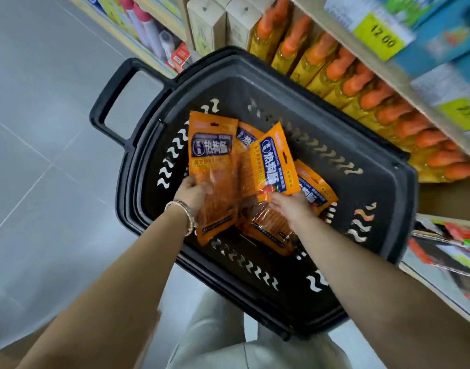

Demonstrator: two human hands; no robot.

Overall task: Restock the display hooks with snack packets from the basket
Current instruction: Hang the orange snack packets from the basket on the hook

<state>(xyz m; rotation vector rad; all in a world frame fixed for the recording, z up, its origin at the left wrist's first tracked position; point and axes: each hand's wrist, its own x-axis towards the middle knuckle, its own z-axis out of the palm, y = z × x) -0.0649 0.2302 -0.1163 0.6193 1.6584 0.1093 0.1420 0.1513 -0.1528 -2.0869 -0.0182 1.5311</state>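
A black plastic basket (361, 182) stands on the floor below me, holding several orange snack packets with blue labels. My left hand (192, 191) grips one orange packet (212, 161) by its lower half and holds it flat above the basket. In my right hand (291, 206) is a second orange packet (273, 161), tilted and pinched at its bottom edge. More packets (271, 230) lie underneath in the basket, partly covered by my hands. No display hooks are in view.
Shelves run along the right, with a row of yellow bottles with orange caps (343, 75) close behind the basket. Yellow price tags (380, 35) hang above. The basket's handle (111, 99) juts left over grey floor tiles (42, 155). Lower right holds more packaged goods (452, 246).
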